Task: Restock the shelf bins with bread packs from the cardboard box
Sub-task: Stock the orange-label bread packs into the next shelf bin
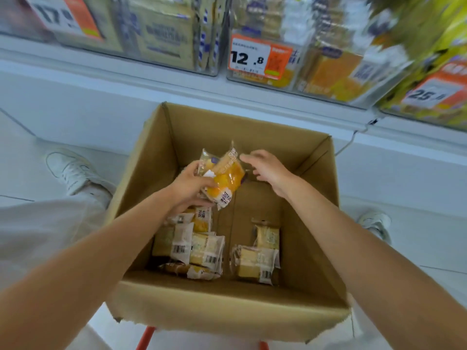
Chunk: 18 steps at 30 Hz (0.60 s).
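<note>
partly behind left hand [188, 185], yellow bread packs [227, 176] over cardboard box [252, 127]

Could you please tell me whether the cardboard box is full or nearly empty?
Nearly empty: the cardboard box shows much bare floor, with only a few bread packs lying towards its near side.

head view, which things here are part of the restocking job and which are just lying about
Job: brown cardboard box; yellow-orange bread packs gripped by the left hand; open right hand; pale wrapped bread packs on the box floor; clear plastic shelf bins.
About: white sneakers; orange-red legs under the box; thin cable.
</note>
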Tool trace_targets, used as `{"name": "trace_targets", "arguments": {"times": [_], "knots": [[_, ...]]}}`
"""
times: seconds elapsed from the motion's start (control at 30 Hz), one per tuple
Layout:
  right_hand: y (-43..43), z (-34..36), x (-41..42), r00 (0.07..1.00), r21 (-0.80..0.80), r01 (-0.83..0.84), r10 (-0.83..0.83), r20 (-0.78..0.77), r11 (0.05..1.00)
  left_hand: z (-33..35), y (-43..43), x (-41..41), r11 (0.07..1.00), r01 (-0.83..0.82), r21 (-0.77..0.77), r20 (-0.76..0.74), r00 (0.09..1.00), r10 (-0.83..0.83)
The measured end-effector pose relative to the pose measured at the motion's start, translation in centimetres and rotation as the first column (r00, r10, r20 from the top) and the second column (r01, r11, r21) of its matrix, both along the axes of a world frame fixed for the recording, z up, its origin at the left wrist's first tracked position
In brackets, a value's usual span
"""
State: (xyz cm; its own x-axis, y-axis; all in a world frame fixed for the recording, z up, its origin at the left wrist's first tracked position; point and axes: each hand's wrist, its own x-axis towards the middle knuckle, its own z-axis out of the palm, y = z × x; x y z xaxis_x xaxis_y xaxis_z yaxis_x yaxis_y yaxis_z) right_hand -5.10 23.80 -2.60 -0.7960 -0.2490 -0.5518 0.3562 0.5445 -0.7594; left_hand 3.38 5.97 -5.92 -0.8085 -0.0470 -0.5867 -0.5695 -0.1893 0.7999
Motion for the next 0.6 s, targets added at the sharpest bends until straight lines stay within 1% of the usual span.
{"name": "trace_targets", "arguments": {"times": [0.03,0.1,0.17,0.23,0.3,0.4,0.47,0.53,0.57,0.6], "knots": [[0.6,0.6,0.0,0.996,0.039,-0.07,0.072,-0.046,0.997,0.7,-0.5,-0.1,0.997,0.015,0.08,0.005,1.0,-0.016],[1.2,1.2,0.5,0.982,0.047,-0.177,0.179,-0.052,0.983,2.0,-0.9,-0.2,0.985,0.056,0.165,-0.034,0.998,-0.051],[1.3,1.7,0.8,0.974,0.074,-0.176,0.184,-0.132,0.982,3.2,-0.8,-0.2,0.976,0.067,0.208,-0.085,0.995,-0.05],[1.1,2.5,1.1,0.973,0.035,-0.087,0.092,-0.21,0.996,3.9,-0.6,-0.4,0.969,0.045,0.242,-0.109,0.994,-0.018],[0.9,2.8,1.0,0.98,-0.049,0.04,-0.049,-0.195,0.998,4.6,-0.3,-0.5,0.968,0.008,0.251,-0.108,0.994,0.019],[0.5,3.0,1.0,0.961,-0.099,0.215,-0.229,-0.156,0.971,5.7,0.2,-0.7,0.965,0.008,0.263,-0.155,0.987,0.034],[0.4,3.4,1.1,0.952,-0.136,0.276,-0.29,-0.099,0.952,6.4,0.6,-0.9,0.961,0.015,0.276,-0.192,0.981,0.04],[0.5,4.1,0.9,0.936,-0.259,0.322,-0.348,-0.058,0.91,6.9,0.9,-1.2,0.968,0.011,0.252,-0.212,0.976,0.044],[0.6,4.8,0.8,0.928,-0.314,0.332,-0.368,-0.061,0.89,7.2,1.0,-1.2,0.97,0.007,0.245,-0.213,0.976,0.047],[0.8,5.3,0.4,0.922,-0.329,0.323,-0.373,-0.101,0.887,7.5,0.9,-1.3,0.969,0.001,0.247,-0.206,0.977,0.052]]}}
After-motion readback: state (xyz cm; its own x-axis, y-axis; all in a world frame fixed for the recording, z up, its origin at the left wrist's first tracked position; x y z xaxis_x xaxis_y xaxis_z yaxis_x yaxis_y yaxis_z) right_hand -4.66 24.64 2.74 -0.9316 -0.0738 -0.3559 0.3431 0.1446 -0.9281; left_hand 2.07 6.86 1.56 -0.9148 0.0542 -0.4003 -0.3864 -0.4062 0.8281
